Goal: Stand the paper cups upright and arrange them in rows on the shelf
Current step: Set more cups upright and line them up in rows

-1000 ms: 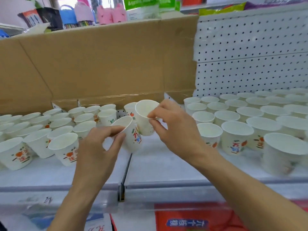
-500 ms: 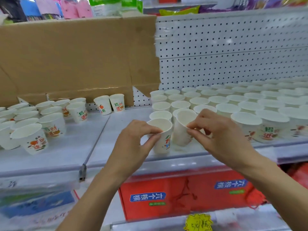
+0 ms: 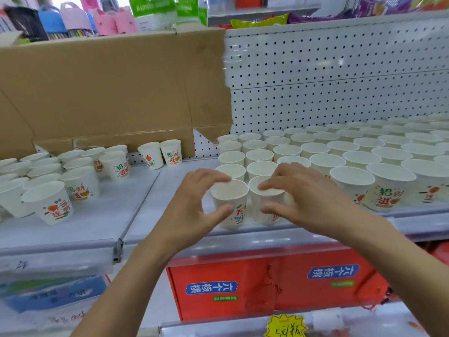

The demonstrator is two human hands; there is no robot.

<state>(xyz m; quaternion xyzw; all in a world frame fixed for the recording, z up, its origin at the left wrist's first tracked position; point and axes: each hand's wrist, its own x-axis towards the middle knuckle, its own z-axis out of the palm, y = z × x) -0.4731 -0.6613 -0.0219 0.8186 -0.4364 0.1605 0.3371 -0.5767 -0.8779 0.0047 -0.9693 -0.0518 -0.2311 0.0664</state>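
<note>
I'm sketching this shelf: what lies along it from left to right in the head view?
Loose cup cluster → pair of cups by the cardboard → left-hand cup → right-hand cup → tidy cup rows.

Paper cups (image 3: 116,165): 招财进. Red box (image 3: 267,283): 六个核桃, inverted. Yellow tag (image 3: 285,327): 5, rest unclear.

There are two bare hands. The left hand (image 3: 194,203) grips one white printed paper cup (image 3: 229,199) and the right hand (image 3: 306,198) grips a second cup (image 3: 266,205). Two lone cups (image 3: 151,156) stand by one brown cardboard sheet (image 3: 109,88). The left cluster (image 3: 80,183) has roughly eighteen cups. The right block (image 3: 349,156) has perhaps forty, though its far end is blurred.
</note>
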